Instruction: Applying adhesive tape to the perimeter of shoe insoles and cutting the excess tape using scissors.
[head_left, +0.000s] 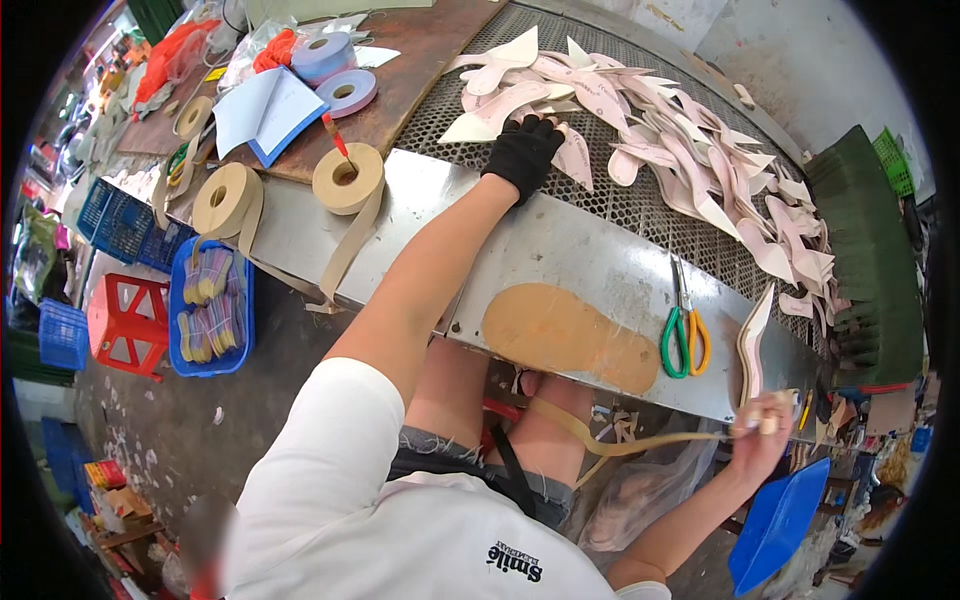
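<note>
My left hand [525, 158], in a black fingerless glove, reaches to the near edge of a pile of pale pink, curved, pointed cut pieces [690, 165]. Its fingers are bent together over one pale pink piece [573, 162]; the fingertips are partly hidden. Out at the right, slightly blurred, my right hand [762, 438] has its fingers closed on a narrow tan tape strip [650, 443]. This strip runs back across my thigh. Close above that hand, a small stack of curved pieces [752, 350] stands on the metal table edge.
Scissors [683, 335] with green and orange handles lie on the metal table [590, 245], beside a tan sole-shaped patch [570, 335]. Tan tape rolls [348, 180] stand at left, strips trailing. A blue basket [250, 300], red stool [128, 322] and blue panel [780, 525] flank me.
</note>
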